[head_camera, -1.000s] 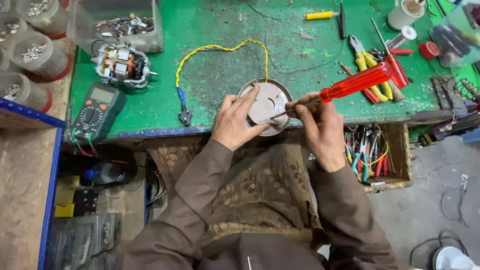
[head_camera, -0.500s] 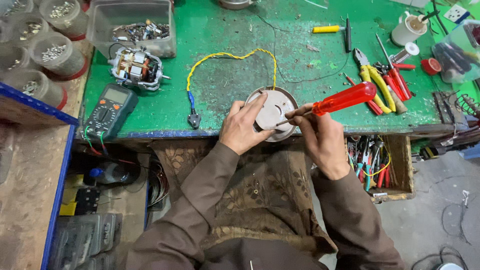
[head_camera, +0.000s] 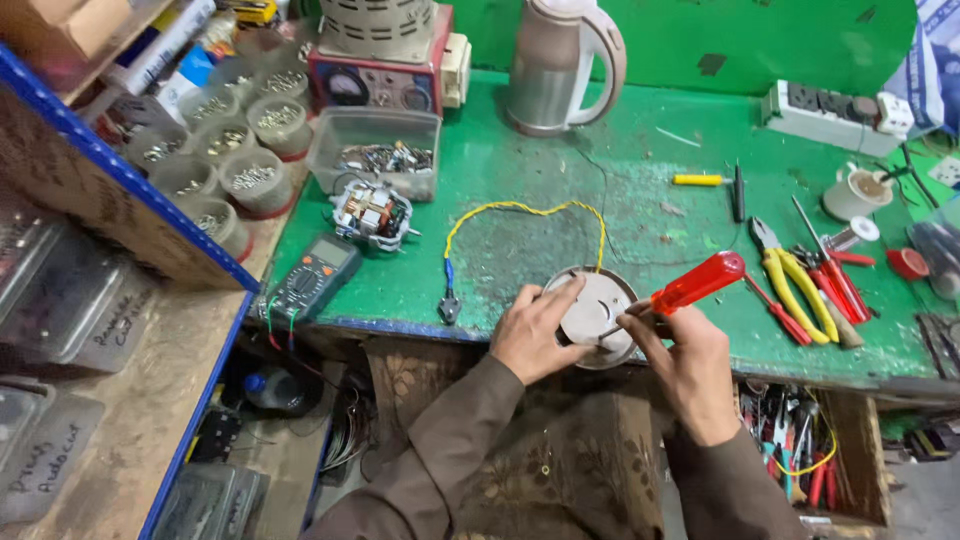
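I see left hand (head_camera: 535, 335) clamped over round disc (head_camera: 592, 315) at near edge of green surface (head_camera: 520, 240), same hold as half second back. Right hand (head_camera: 690, 365), grip closed round red screwdriver (head_camera: 690, 285), tip still on disc. View has tilted up: kettle (head_camera: 560, 60) and power strip (head_camera: 835, 112) now visible (multimeter (head_camera: 310, 275) unmoved). Yellow wire (head_camera: 520, 210) loops behind disc.
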